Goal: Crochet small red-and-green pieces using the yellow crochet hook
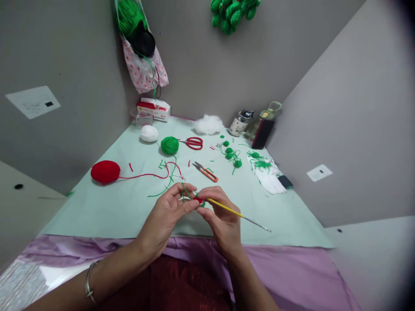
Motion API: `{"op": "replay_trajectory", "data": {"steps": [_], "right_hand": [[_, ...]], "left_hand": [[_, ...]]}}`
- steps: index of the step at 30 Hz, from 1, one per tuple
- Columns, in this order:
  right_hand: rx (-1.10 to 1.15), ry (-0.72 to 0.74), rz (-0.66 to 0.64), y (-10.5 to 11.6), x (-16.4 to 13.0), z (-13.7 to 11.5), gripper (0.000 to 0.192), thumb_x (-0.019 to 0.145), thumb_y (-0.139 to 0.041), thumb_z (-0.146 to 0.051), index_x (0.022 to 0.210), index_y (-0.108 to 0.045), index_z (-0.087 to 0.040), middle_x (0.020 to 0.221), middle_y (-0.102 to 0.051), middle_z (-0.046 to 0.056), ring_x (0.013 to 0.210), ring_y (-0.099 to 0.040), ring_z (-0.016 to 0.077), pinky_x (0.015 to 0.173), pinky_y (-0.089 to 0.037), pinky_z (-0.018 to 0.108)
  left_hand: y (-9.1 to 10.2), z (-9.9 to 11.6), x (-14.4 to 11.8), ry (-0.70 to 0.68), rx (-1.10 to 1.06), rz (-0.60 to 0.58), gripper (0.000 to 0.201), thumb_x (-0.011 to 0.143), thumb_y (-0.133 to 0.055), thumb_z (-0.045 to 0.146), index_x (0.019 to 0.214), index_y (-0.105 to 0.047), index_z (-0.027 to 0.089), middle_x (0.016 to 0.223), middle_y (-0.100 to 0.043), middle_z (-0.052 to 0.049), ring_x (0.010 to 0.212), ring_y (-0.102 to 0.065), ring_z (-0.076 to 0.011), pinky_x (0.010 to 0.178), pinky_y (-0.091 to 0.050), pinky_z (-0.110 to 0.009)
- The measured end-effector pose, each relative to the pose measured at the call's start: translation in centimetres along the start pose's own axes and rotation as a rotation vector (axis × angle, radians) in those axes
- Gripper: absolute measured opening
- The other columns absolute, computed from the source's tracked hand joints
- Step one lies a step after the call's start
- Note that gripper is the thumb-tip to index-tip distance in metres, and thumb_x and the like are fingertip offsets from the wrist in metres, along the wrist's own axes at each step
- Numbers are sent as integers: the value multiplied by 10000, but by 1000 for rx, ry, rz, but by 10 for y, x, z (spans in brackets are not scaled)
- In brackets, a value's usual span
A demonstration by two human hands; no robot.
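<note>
My left hand pinches a small red and green crochet piece, with green yarn looped over its fingers. My right hand holds a yellow-handled crochet hook whose metal end points right, and also touches the piece. Both hands meet just above the near edge of the pale green mat. A red strand runs from the hands to a red yarn ball at the left. A green strand leads to a green yarn ball farther back.
Orange thread snips and red scissors lie behind the hands. A white yarn ball, white stuffing, small green crocheted pieces, a jar, a bottle and a tissue box sit toward the corner walls.
</note>
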State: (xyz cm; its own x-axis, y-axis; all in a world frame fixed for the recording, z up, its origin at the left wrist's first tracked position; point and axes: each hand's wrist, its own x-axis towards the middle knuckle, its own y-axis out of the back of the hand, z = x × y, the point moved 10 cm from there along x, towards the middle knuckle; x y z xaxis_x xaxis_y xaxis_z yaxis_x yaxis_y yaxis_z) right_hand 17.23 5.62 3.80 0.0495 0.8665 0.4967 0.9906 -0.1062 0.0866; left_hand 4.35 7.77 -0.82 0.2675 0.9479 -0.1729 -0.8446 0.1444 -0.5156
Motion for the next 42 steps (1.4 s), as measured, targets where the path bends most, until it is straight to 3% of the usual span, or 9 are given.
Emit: {"op": "replay_trajectory", "data": {"steps": [3, 6, 11, 13, 19, 24, 29, 35, 42], "right_hand": [[35, -32, 32, 3, -1, 2, 59, 885, -776, -235, 936, -752, -252, 916, -717, 40, 894, -685, 188, 811, -580, 338], [171, -107, 86, 12, -1, 9, 58, 876, -775, -209, 894, -738, -251, 906, -709, 18, 845, -689, 157, 755, -583, 287], [295, -200, 86, 16, -2, 19, 97, 851, -801, -198, 893, -727, -244, 928, -712, 7, 843, -694, 142, 785, -591, 279], [299, -205, 73, 14, -2, 19, 92, 858, -795, -193, 896, -727, -242, 934, -707, 7, 848, -692, 137, 792, -587, 272], [188, -135, 41, 7, -3, 6, 86, 890, -762, -174, 926, -730, -245, 937, -685, 9, 883, -671, 132, 801, -559, 257], [14, -35, -8, 6, -4, -3, 124, 916, -729, -141, 959, -702, -254, 960, -658, 14, 924, -642, 145, 818, -522, 284], [-43, 8, -122, 7, 0, -9, 166, 897, -746, -117, 967, -687, -255, 950, -643, 15, 896, -624, 153, 799, -506, 304], [95, -118, -229, 9, 3, -9, 165, 849, -788, -91, 860, -703, -232, 886, -638, 0, 844, -620, 132, 770, -499, 270], [445, -264, -235, 1, -3, 7, 183, 777, -855, -114, 774, -702, -215, 813, -675, -3, 729, -625, 121, 673, -525, 254]], "left_hand": [[0, 0, 1, 11, 43, -49, 240, 781, -881, 323, 859, -682, 212, 873, -645, 17, 862, -622, -154, 821, -516, -270], [5, 10, 5, -16, 195, -123, 272, 867, -782, 430, 760, -672, 204, 927, -656, -34, 896, -649, -221, 846, -547, -361], [29, 77, -3, -538, 695, 136, 153, 842, -805, 290, 712, -734, 250, 1040, -699, -51, 1063, -597, -262, 1062, -375, -350], [25, 85, -8, -603, 724, 150, 73, 856, -790, 294, 794, -758, 274, 1044, -708, -38, 1112, -590, -271, 1085, -345, -350], [-5, 44, -2, -260, 588, -126, 154, 935, -697, 396, 898, -729, 251, 953, -716, -11, 955, -619, -231, 909, -430, -324], [-7, 30, 5, -202, 547, -184, 134, 906, -742, 358, 951, -711, 236, 992, -696, -4, 1011, -610, -209, 941, -424, -323], [-8, 7, 15, 26, 364, -273, 145, 846, -796, 343, 871, -725, 219, 865, -680, 19, 854, -584, -159, 825, -431, -288], [-20, -3, 14, 164, 241, -368, 120, 771, -825, 277, 798, -737, 200, 788, -650, 30, 805, -542, -140, 795, -400, -272], [-24, -5, 8, 226, 248, -475, 151, 747, -824, 285, 730, -698, 204, 695, -587, 36, 710, -484, -141, 716, -380, -281]]}}
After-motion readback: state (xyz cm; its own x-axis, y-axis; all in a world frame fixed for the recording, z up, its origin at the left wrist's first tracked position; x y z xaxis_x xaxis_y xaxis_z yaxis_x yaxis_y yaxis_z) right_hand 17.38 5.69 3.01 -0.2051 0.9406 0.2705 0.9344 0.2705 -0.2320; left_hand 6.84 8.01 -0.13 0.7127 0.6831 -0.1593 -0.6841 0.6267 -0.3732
